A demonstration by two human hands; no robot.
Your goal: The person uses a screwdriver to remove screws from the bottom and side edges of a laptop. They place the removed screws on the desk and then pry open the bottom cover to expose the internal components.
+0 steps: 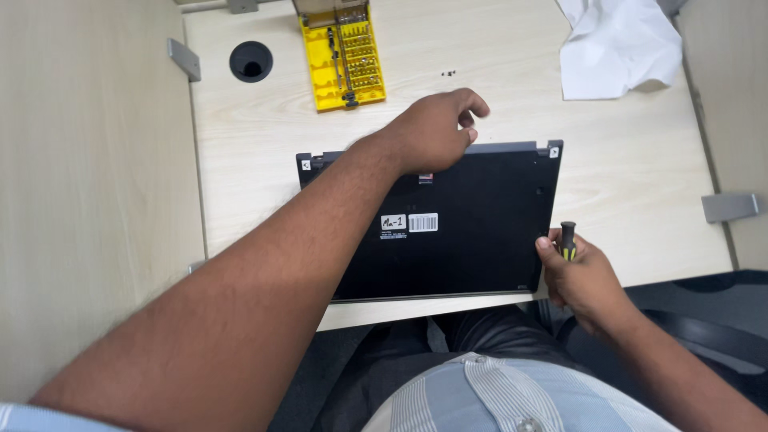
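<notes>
Where left hand (436, 128) covers laptop (472, 232), rear edge hidden

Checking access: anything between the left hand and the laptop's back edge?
Nothing visible. The left hand is already at the far edge of the black laptop. The right hand holds a screwdriver at the laptop's right edge.

Laptop (464, 232): matt black plastic underside, smooth, with two glossy white paper stickers. Desk (264, 152): pale wood-grain laminate, smooth and matt. Bit case (344, 60): glossy yellow plastic, filled with shiny metal bits. Cloth (616, 44): white, crumpled, soft-looking. Screwdriver (568, 240) in right hand (584, 284): black and yellow plastic handle. Brackets (730, 207): dull grey metal. Shirt (496, 396): striped woven fabric
</notes>
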